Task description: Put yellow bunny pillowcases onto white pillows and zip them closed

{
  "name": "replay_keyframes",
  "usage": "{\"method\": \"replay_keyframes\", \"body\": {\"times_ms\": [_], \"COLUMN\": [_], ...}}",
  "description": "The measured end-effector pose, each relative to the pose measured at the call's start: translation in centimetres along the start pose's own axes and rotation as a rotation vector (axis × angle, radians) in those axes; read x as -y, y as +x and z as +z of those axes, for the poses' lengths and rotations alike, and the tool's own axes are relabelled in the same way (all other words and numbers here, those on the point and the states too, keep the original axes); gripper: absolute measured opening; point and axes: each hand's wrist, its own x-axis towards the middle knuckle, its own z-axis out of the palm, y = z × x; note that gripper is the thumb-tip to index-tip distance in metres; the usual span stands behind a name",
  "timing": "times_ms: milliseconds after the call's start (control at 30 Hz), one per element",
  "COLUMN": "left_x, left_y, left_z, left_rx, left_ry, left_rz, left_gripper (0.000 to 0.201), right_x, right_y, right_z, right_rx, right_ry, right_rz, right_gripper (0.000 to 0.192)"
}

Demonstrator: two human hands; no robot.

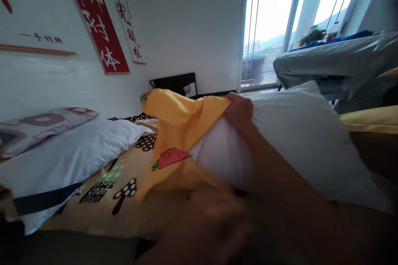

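Right hand (pixel 239 112) gripping yellow pillowcase (pixel 183 124) over white pillow (pixel 304 149) (left hand (pixel 211 223) blurred, below).

white pillow (pixel 298 140) | plump, lying on bed, half sheathed | yellow carrot-print pillowcase (pixel 180 132) | bunched over its left end

Pillowcase (pixel 177 132) left of pillow (pixel 298 140), on bed (pixel 102 211).
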Motion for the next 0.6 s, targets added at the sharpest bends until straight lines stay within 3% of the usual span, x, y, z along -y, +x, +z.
{"method": "replay_keyframes", "body": {"times_ms": [67,133,167,233,300,367,433,533,600], "left_x": [2.8,7.4,10.0,14.7,17.7,18.8,18.5,17.6,17.2], "left_y": [0.8,1.9,2.3,2.6,2.4,2.0,1.7,1.9,2.1], "left_z": [-4.0,-6.7,-7.5,-7.8,-7.0,-6.2,-5.8,-6.4,-7.0], "left_rx": [-0.350,-0.572,-0.660,-0.651,-0.516,-0.447,-0.531,-0.675,-0.692], "left_ry": [0.060,0.146,0.136,-0.007,-0.191,-0.300,-0.313,-0.266,-0.244], "left_rz": [-0.051,-0.219,-0.322,-0.485,-0.527,-0.501,-0.472,-0.487,-0.510], "left_gripper": [0.014,0.014,0.026,0.057,0.062,0.058,0.053,0.040,0.029], "right_x": [-0.6,-0.9,-0.9,-1.1,-1.4,-1.9,-2.4,-2.8,-2.9], "right_y": [-0.5,-0.8,-0.9,-1.1,-1.3,-1.7,-2.0,-2.0,-1.6], "right_z": [0.4,0.1,-0.4,-2.0,-3.9,-6.1,-8.2,-11.2,-12.8], "right_rx": [0.103,0.204,0.250,0.343,0.462,0.584,0.690,0.865,1.001], "right_ry": [-0.030,-0.029,-0.009,0.066,0.153,0.214,0.238,0.261,0.309], "right_rz": [-0.083,-0.178,-0.232,-0.343,-0.441,-0.503,-0.541,-0.585,-0.569], "right_gripper": [0.026,0.027,0.027,0.030,0.042,0.060,0.067,0.057,0.048]}}
